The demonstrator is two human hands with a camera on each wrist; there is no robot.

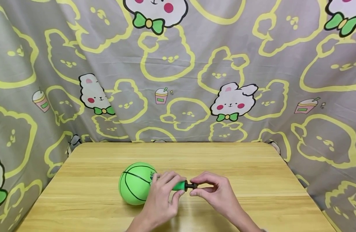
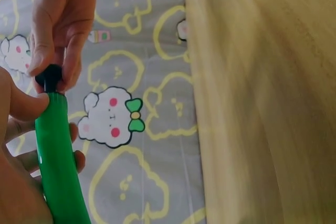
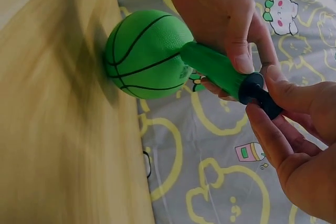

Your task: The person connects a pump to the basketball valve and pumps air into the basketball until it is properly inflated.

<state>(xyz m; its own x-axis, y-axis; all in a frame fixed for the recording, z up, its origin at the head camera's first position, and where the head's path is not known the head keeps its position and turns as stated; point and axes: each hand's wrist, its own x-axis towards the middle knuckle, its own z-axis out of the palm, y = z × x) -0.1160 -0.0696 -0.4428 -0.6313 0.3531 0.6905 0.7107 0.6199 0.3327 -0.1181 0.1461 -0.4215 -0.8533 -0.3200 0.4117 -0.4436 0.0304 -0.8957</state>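
Observation:
A green ball [image 1: 134, 185] with black basketball lines rests on the wooden table, left of both hands. My left hand [image 1: 163, 198] grips the green barrel of a small hand pump [image 3: 218, 72], fingers wrapped along its side and thumb near the black collar. The pump's far end points at the ball and overlaps its edge in the right wrist view. With thumb and fingertips, my right hand [image 1: 220, 193] pinches the black handle [image 2: 50, 74] at the other end. Only a short stretch of black rod shows between handle and collar.
The light wooden table [image 1: 253, 167] has rounded far corners. Behind it and along both sides hangs a grey curtain [image 1: 178, 87] printed with yellow animal outlines, white rabbits and pink cups.

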